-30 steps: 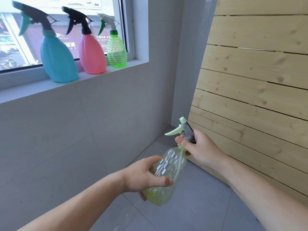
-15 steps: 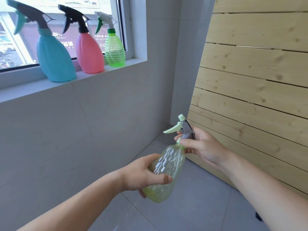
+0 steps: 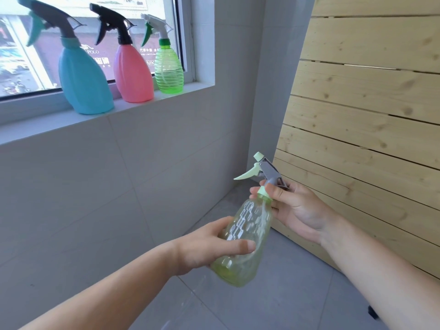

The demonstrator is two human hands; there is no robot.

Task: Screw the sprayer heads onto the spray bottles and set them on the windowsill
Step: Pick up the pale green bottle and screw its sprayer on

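Observation:
A pale yellow-green clear spray bottle [image 3: 247, 236] tilts in front of me, low in the view. My left hand [image 3: 209, 246] wraps its lower body. A grey sprayer head [image 3: 264, 170] with a mint trigger sits on its neck, and my right hand [image 3: 295, 206] pinches the mint collar there. On the windowsill [image 3: 47, 125] at upper left stand three bottles with heads on: a blue bottle [image 3: 83, 79], a pink bottle [image 3: 133, 72] and a green ribbed bottle [image 3: 169, 70].
Grey tiled wall [image 3: 119, 186] runs below the sill to a corner. A leaning panel of pale wooden planks [image 3: 369, 103] fills the right side. Grey floor tiles [image 3: 273, 294] lie below the hands.
My right hand has shifted its grip around the collar, fingers now curled under the sprayer head. The bottle stays in my left hand; the view has drifted slightly.

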